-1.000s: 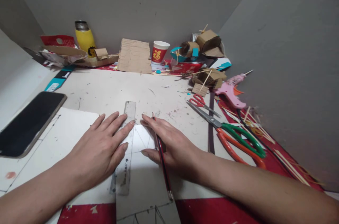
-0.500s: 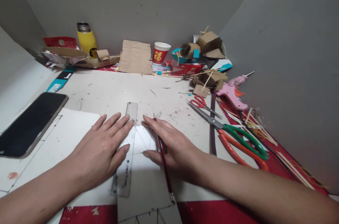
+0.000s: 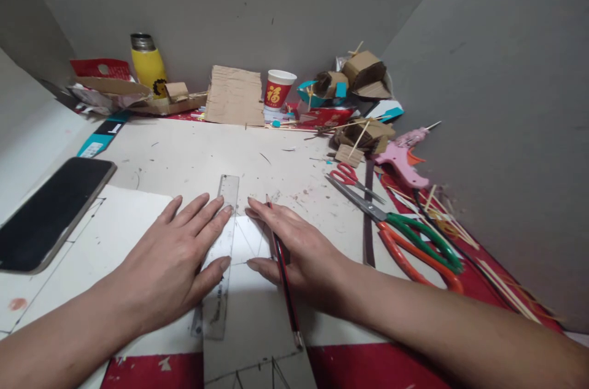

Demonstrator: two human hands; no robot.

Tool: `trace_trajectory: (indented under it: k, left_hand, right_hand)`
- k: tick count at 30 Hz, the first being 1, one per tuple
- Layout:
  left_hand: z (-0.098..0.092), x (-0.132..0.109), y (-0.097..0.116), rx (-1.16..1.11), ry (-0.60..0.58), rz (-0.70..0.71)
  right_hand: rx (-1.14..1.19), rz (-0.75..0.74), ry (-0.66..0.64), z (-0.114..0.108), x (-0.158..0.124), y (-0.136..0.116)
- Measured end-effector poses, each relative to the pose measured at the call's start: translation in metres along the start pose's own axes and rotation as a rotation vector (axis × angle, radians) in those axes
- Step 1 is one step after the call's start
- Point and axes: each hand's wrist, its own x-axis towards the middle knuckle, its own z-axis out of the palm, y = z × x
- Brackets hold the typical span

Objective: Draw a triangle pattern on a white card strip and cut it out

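Ruler (image 3: 218, 303), clear and straight, lying lengthwise along the left side of a paper strip (image 3: 257, 321), in the middle of a white board (image 3: 294, 153). Its far end reaches past the strip's far edge. Dark lines (image 3: 260, 366) are drawn on the strip near us. Our left hand (image 3: 181, 245) is spread flat, fingers extended and slightly apart, two fingertips on the ruler's far half and the thumb lower down. Our right hand (image 3: 299, 242) is at the strip's right side, thumb apart from the fingers, a red-and-black pencil (image 3: 284, 281) slanting across it, tip pointing away; we cannot tell how firmly the fingers grip it.

We judge the ruler to be light, stiff, smooth plastic, apt to slide, so flat pressure near its middle suits it better than a push at one end; to lift it, we would take its long edges. The strip looks light and bendable, best steadied near its edges.

Left of us lies a dark phone (image 3: 55, 214); to the right, large scissors (image 3: 378, 215), small scissors (image 3: 357, 182) and a pink glue gun (image 3: 399, 162). Behind stand a cup (image 3: 278, 91) and a yellow bottle (image 3: 148, 70).
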Motion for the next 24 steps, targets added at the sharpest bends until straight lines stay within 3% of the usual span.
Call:
trace_trajectory:
  k: [24]
  left_hand:
    - [0.0044,-0.0005,-0.0055,-0.025,-0.002,0.009]
  right_hand:
    - [0.003,0.0,0.003,-0.0012,-0.0004,-0.0018]
